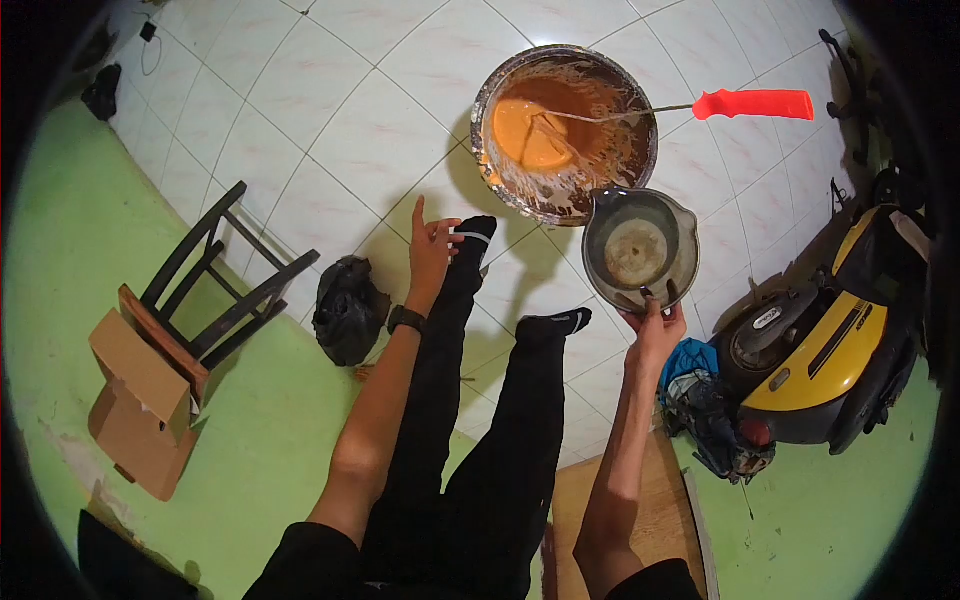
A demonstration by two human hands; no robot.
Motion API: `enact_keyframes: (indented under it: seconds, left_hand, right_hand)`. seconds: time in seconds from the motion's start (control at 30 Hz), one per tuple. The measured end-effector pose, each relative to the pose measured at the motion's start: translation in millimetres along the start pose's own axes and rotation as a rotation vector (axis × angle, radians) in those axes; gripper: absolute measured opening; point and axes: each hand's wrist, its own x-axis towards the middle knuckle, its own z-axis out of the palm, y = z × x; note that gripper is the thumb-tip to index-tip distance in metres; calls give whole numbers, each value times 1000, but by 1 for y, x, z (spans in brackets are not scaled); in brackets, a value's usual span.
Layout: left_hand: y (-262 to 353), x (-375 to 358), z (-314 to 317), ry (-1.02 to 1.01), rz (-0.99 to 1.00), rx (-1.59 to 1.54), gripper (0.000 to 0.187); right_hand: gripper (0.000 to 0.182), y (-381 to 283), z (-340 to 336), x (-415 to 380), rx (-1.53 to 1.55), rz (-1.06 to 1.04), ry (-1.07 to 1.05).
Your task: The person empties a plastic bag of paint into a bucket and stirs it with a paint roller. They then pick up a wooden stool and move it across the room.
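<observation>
My right hand [655,335] grips the near rim of a grey jug [678,225] with a pouring lip. The jug's inside faces up and shows a pale stained bottom. Just beyond it, a paint-splashed bucket [640,165] on the floor contains orange paint [512,125]. A paint roller [755,104] with a red handle rests across the bucket's rim; its thin metal rod runs down to a paint-covered end in the orange. My left hand [435,250] is in the air above my left foot, fingers apart, holding nothing. A dark watch [406,319] is on that wrist.
White tiles [370,130] cover the floor. To the left are a dark wooden stool [225,270] on its side, an open cardboard box [140,385] and a black plastic bag [347,310]. At right stand a yellow-and-black scooter [820,350] and a blue-and-black bag [695,390].
</observation>
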Motion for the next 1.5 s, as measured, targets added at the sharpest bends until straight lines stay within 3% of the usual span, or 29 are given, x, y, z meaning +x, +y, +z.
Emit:
enact_keyframes:
  seconds: [0.57, 0.63, 0.73, 0.8, 0.83, 0.97, 1.03, 1.23, 1.43, 1.5]
  left_hand:
    - [10, 4, 18, -112, 1, 18, 56]
    - [16, 7, 23, -120, 25, 19, 56]
    - [19, 13, 32, -165, -12, -149, 57]
    - [20, 23, 43, -185, -270, -354, 61]
    - [19, 25, 46, -192, -279, -335, 61]
    - [25, 24, 67, -302, -132, -254, 65]
    - [26, 15, 77, -146, -74, -157, 64]
    - [21, -7, 89, -129, 72, -144, 69]
    - [13, -54, 100, -99, 283, 271, 64]
    - [1, -80, 86, -50, 294, 440, 63]
  right_hand:
    - [34, 6, -5, -1, 31, 7, 25]
    - [36, 19, -11, 6, 95, 91, 19]
    - [40, 54, -23, 19, 371, 140, -41]
    - [42, 71, -29, 23, 439, 147, -20]
    - [43, 81, -33, 26, 494, 147, -5]
    - [46, 127, -57, 53, 575, 163, 104]
    - [46, 167, -75, 77, 630, 153, 136]
    - [39, 284, -110, 163, 584, 134, 241]
    - [36, 372, -134, 216, 635, 222, 264]
    - [37, 395, -138, 227, 628, 217, 183]
